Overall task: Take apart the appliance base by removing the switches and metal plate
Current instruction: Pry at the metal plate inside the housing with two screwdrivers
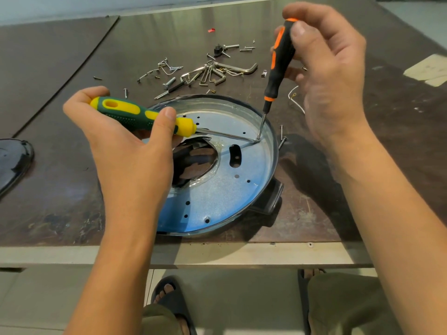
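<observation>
Olive-trousered knees [343, 305] and a black sandal [174, 301], bottom of frame. Dark worktable [60, 165], filling the upper two thirds. Round appliance base [273, 199], centre of frame at the table's near edge, its perforated metal plate [229, 194] facing up with a large central opening. Left hand [125, 141], centre left, fingers wrapped round a green-and-yellow screwdriver [135, 113] lying nearly level. Right hand [333, 76], upper right, fingertips pinching the top of an orange-and-black screwdriver [278, 66] held steeply. Both tips meet at one spot near the plate's right rim. Glossy black object [12, 160], left edge, cut off. Hex keys [212, 73] and loose screws [169, 82], scattered beyond the base. White wire [296, 97], by the right hand.
</observation>
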